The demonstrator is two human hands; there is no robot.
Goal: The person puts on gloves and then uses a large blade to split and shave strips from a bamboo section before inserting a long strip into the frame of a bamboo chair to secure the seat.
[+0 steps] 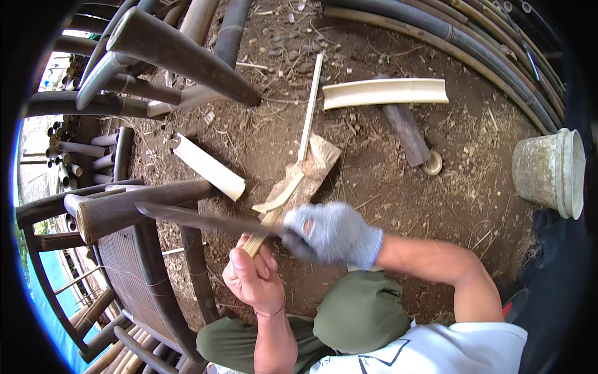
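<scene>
My bare left hand [256,274] is closed around a narrow bamboo strip [254,244], thumb on top. A grey knitted glove covers my right hand [336,234], which grips the dark handle of a long knife [187,215]. Its blade points left and crosses over the strip just beyond my left fingers; motion blurs it slightly. Past the blade, a pale split piece [283,194] bends away over a flat wooden block [322,165] on the ground. Whether that piece is still joined to the strip is hard to see.
A thin bamboo stick [311,106] leans on the block's far end. Half-round bamboo pieces lie left [208,166] and far right [386,92], the latter across a dark log [406,134]. Bamboo chairs [149,268] crowd the left. A dirty white bucket [542,171] and long bamboo poles [448,34] are right.
</scene>
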